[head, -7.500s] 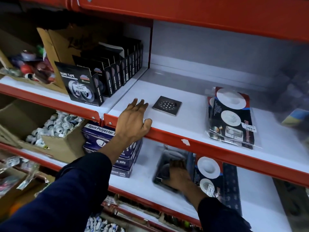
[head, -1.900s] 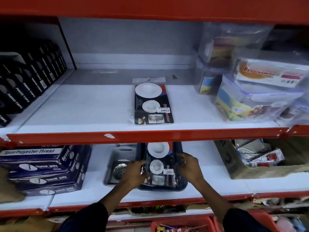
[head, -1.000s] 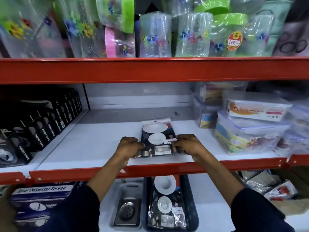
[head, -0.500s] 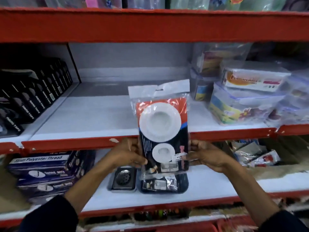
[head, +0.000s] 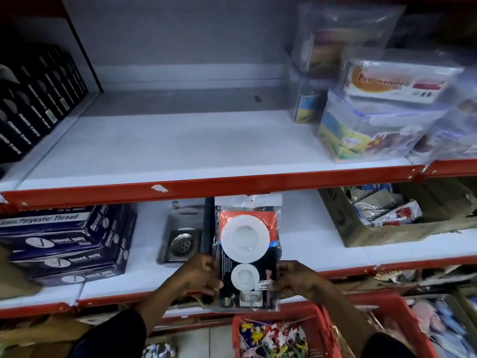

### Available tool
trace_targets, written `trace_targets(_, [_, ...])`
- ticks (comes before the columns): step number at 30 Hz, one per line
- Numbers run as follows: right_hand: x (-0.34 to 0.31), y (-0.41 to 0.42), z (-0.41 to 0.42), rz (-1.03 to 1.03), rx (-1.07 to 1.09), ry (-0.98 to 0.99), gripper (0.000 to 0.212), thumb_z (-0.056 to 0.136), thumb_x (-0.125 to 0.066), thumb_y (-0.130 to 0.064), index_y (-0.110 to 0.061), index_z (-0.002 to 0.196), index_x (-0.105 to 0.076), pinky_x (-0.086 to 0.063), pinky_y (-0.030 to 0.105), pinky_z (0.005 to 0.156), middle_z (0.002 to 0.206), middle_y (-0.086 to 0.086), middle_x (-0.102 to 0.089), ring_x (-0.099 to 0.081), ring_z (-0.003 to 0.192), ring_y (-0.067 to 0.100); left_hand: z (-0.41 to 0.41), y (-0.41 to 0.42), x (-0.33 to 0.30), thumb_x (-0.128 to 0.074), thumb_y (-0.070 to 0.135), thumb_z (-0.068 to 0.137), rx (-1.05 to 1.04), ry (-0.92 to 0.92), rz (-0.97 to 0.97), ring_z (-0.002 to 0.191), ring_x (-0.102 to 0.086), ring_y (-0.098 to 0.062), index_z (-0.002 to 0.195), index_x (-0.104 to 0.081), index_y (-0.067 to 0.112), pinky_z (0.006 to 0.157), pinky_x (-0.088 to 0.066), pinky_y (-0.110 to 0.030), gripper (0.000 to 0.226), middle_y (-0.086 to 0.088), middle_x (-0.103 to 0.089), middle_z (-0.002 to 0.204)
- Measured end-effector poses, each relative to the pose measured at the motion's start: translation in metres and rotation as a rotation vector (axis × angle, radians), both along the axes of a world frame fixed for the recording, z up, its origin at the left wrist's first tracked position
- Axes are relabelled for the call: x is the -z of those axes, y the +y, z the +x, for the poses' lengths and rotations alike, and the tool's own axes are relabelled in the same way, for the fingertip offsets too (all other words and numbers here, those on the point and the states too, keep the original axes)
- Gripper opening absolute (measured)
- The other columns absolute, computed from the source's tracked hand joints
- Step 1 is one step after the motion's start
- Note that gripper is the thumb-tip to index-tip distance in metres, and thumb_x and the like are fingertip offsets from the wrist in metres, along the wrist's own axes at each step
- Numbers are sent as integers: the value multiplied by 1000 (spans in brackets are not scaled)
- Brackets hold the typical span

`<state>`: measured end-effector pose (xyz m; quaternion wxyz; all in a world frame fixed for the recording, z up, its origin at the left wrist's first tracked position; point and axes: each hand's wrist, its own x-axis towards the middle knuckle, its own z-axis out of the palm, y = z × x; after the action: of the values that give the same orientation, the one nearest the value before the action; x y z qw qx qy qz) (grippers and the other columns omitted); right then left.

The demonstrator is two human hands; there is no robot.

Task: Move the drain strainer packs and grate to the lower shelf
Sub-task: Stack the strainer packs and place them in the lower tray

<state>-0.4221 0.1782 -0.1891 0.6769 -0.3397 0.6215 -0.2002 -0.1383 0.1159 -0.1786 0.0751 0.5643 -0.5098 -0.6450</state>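
One drain strainer pack (head: 246, 254) in the air, pinched at its lower edges by both hands: left hand (head: 200, 276) closed on the left side, right hand (head: 293, 280) closed on the right. It hangs upright in front of the lower shelf (head: 309, 244), its bottom edge just below the shelf's red lip, not yet laid down. Upper shelf (head: 180, 148): middle stretch bare, no strainer packs or grate on it that I can see. Grate (head: 182, 242): one, square metal, already down on the lower shelf, apparently resting on a grey tray or pack. Right beside it a dark edge (head: 207, 228) shows behind the held pack, possibly a pile of packs already moved, but the held one hides it, so no count. Judged nearly finished: this looks like the last pack, and it needs only to go in and be set down. Also on the lower shelf: three thread boxes (head: 64, 244) stacked at left, one cardboard box (head: 387, 223) at right.
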Motion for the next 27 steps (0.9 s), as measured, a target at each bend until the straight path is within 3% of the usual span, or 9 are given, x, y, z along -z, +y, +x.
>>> trace_targets(5, [12,-15,1,-7,79,8,51,78,-73,15,2,125,-58,-58,37,65,98,21,-70,-71,77,26,0,-13,13,-75,-14,75,-68,15,8,78,-69,-31,109,-55,1,64,-63,-43,43,-13,-58,89])
trace_targets(8, [13,-34,2,-74,183,66,52,75,-77,14,0,122,-60,-59,45,79,112,22,-70,-71,85,28,-5,-31,11,-77,-9,76,-106,6,-57,82,-70,-30,115,-57,2,69,-64,-41,46,-16,-63,97])
trace_targets(12, [9,-64,8,-188,235,179,54,76,-79,7,-1,127,-61,-59,35,65,107,15,-71,-71,84,25,-15,-56,10,-70,-13,80,-230,21,-133,80,-71,-28,120,-56,-4,67,-62,-41,44,-18,-67,97])
trace_targets(14, [8,-74,12,-267,260,301,59,78,-80,1,-3,132,-59,-59,39,85,120,11,-70,-69,104,26,-23,-66,11,-69,-12,82,-278,-12,-211,94,-69,-35,122,-57,-4,81,-58,-45,43,-21,-70,99])
trace_targets(16, [6,-77,16,-365,250,466,53,80,-78,-7,-7,130,-60,-54,36,95,118,7,-69,-66,110,25,-30,-71,13,-71,0,84,-242,-135,-364,98,-68,-28,116,-64,4,84,-53,-36,33,-16,-73,102])
trace_targets(18, [6,-76,23,-463,189,584,48,81,-74,-11,-9,128,-61,-50,27,86,108,5,-71,-67,101,25,-32,-71,16,-69,15,88,-122,-298,-544,80,-65,-15,97,-71,19,73,-50,-27,10,-1,-69,88])
trace_targets(21, [10,-74,33,-605,15,682,61,82,-75,-11,-15,139,-55,-42,17,95,133,4,-65,-61,122,24,-35,-71,27,-61,21,91,12,-371,-679,59,-59,-6,112,-69,19,59,-43,-22,22,6,-68,77])
trace_targets(24, [24,-74,42,-637,-334,784,71,88,-70,-19,-25,152,-40,-34,34,118,161,4,-34,-29,150,29,-43,-75,33,-58,18,93,87,-393,-645,86,-71,-26,136,-54,13,75,-53,-29,43,-13,-76,100])
trace_targets(27, [37,-75,47,-600,-478,909,67,94,-63,-28,-31,154,-35,-26,44,123,169,3,-8,-8,156,32,-51,-77,39,-56,16,95,96,-379,-546,99,-70,-31,146,-41,12,80,-53,-29,53,-17,-72,112])
